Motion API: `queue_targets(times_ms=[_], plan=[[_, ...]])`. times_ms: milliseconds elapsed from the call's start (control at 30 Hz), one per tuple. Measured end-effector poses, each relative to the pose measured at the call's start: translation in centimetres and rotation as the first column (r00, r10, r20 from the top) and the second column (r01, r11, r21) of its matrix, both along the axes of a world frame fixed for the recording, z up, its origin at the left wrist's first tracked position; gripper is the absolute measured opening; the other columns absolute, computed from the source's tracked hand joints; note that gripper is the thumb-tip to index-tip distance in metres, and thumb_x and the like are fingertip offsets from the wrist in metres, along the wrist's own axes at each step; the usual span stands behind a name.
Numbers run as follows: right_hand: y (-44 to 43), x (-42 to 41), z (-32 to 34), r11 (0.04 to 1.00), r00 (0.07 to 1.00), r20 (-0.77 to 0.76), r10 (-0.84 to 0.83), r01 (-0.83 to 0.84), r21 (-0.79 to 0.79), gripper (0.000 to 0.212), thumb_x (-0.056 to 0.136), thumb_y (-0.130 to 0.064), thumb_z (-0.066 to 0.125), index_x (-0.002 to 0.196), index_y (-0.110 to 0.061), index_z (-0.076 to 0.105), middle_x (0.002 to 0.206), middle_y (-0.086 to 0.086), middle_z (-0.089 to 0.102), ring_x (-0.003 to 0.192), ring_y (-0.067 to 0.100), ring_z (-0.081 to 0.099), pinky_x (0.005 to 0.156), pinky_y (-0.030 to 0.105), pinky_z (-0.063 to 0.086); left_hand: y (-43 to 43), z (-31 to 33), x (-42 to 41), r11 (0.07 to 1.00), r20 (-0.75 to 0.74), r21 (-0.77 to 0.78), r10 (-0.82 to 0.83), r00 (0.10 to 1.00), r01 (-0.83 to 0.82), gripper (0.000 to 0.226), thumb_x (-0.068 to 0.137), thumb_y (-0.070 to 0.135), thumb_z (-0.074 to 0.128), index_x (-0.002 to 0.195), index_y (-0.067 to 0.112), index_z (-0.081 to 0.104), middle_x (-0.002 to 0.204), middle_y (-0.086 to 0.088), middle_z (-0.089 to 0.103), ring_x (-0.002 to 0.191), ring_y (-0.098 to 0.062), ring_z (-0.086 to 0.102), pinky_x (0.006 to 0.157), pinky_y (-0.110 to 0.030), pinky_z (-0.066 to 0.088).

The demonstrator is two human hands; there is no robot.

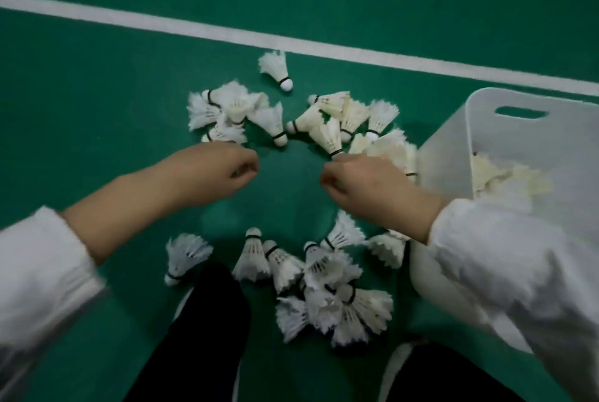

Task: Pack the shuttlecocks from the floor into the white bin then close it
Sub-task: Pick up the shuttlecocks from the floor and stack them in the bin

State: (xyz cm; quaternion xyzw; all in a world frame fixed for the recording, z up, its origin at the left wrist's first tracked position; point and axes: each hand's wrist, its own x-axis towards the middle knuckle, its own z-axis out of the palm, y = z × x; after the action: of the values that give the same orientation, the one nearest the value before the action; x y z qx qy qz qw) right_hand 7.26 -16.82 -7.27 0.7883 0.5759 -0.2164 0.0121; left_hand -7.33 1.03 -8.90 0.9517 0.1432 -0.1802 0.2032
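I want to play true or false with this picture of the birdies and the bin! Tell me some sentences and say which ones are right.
1. The white bin stands on the person's right side. True.
2. The bin is empty. False: some shuttlecocks lie inside it.
3. One lone shuttlecock lies near the white line. True.
4. The floor is red. False: it is green.
5. No shuttlecocks are left on the floor. False: many lie there, such as a pile close to the person.
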Motion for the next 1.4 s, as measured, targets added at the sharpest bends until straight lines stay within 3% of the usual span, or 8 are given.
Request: queue_targets(times_ms=[300, 433, 633, 767, 933, 1000, 1133, 1400], plan=[[3.3, -12.0, -8.7, 0.967, 0.953, -0.301, 0.04, -0.113, -0.229, 0.059, 0.083, -0.047, 0.059, 0.13, -0.018, 0.04, 0.128, 0.007, 0.042, 0.118, 0.028, 0.046, 0.091, 0.04, 0.046, 0.5, -6.7, -13.3, 0.985, -0.14, -0.08, 0.14, 0.98, -0.152, 0.024, 0.09, 0.034, 0.053, 0.109, 0.02, 0.057, 0.109, 0.001, 0.057, 0.104, -0.017, 0.051, 0.087, -0.029, 0.042], [2.7, -13.5, -9.3, 0.965, 0.958, -0.267, 0.105, -0.162, -0.206, 0.041, 0.089, -0.036, 0.052, 0.122, -0.012, 0.046, 0.133, 0.007, 0.035, 0.115, 0.028, 0.047, 0.088, 0.039, 0.046, -0.5, -8.8, -15.5, 0.99, -0.116, -0.097, 0.092, 0.989, -0.104, 0.03, 0.087, 0.034, 0.059, 0.111, 0.017, 0.058, 0.112, 0.001, 0.055, 0.109, -0.017, 0.045, 0.093, -0.031, 0.042], [4.3, -13.2, -9.6, 0.992, 0.967, -0.245, 0.065, -0.09, -0.092, 0.029, 0.095, -0.026, 0.042, 0.11, -0.006, 0.056, 0.114, 0.01, 0.051, 0.1, 0.03, 0.056, 0.086, 0.039, 0.044, -0.1, -9.4, -13.8, 0.989, -0.06, -0.048, 0.138, 0.989, -0.141, 0.022, 0.096, 0.028, 0.043, 0.097, 0.01, 0.056, 0.099, -0.004, 0.059, 0.096, -0.021, 0.052, 0.079, -0.03, 0.039], [6.4, -10.6, -9.3, 0.986, 0.93, -0.328, -0.167, 0.158, -0.055, 0.021, 0.092, -0.007, 0.042, 0.112, -0.005, 0.049, 0.078, 0.011, 0.058, 0.069, 0.03, 0.054, 0.062, 0.036, 0.038, 0.9, -8.2, -11.8, 0.948, 0.01, -0.1, 0.305, 0.952, -0.303, 0.019, 0.094, 0.027, 0.044, 0.108, 0.013, 0.045, 0.087, -0.008, 0.062, 0.08, -0.029, 0.058, 0.068, -0.037, 0.047], [7.9, -6.8, -8.6, 0.85, 0.766, -0.419, -0.487, 0.527, -0.023, 0.021, 0.085, -0.002, 0.043, 0.099, -0.014, 0.034, 0.074, 0.019, 0.062, 0.062, 0.035, 0.062, 0.058, 0.044, 0.05, 3.5, -7.1, -6.1, 0.92, 0.108, 0.272, 0.262, 0.959, -0.282, 0.043, 0.098, 0.045, 0.027, 0.134, 0.021, 0.029, 0.062, 0.0, 0.053, 0.052, -0.024, 0.05, 0.043, -0.028, 0.033], [8.1, -5.8, -8.4, 0.822, 0.758, -0.384, -0.528, 0.569, -0.006, 0.018, 0.086, -0.006, 0.043, 0.096, -0.017, 0.033, 0.076, 0.019, 0.062, 0.066, 0.036, 0.061, 0.061, 0.043, 0.049, 4.5, -7.2, -3.5, 0.908, 0.134, 0.367, 0.163, 0.977, -0.202, 0.044, 0.1, 0.028, 0.034, 0.142, 0.027, 0.022, 0.053, 0.003, 0.04, 0.042, -0.016, 0.038, 0.039, -0.024, 0.027], [7.6, -5.0, -8.3, 0.854, 0.806, -0.318, -0.499, 0.521, -0.021, 0.013, 0.09, -0.01, 0.039, 0.102, -0.016, 0.042, 0.066, 0.012, 0.051, 0.061, 0.03, 0.05, 0.059, 0.035, 0.037, 5.1, -7.9, 0.7, 0.92, -0.014, 0.383, 0.1, 0.995, -0.087, 0.071, 0.084, -0.007, 0.04, 0.144, 0.027, 0.021, 0.058, 0.002, 0.037, 0.059, -0.023, 0.052, 0.044, -0.026, 0.024], [7.6, -3.6, -7.4, 0.848, 0.781, -0.371, -0.503, 0.529, -0.035, 0.02, 0.09, -0.006, 0.035, 0.088, -0.023, 0.046, 0.065, 0.009, 0.051, 0.067, 0.033, 0.055, 0.062, 0.037, 0.045, 5.2, -7.9, 0.6, 0.899, 0.106, 0.381, 0.188, 0.976, -0.215, 0.011, 0.092, 0.012, 0.047, 0.1, 0.014, 0.055, 0.087, 0.0, 0.057, 0.075, -0.025, 0.06, 0.052, -0.03, 0.039]])
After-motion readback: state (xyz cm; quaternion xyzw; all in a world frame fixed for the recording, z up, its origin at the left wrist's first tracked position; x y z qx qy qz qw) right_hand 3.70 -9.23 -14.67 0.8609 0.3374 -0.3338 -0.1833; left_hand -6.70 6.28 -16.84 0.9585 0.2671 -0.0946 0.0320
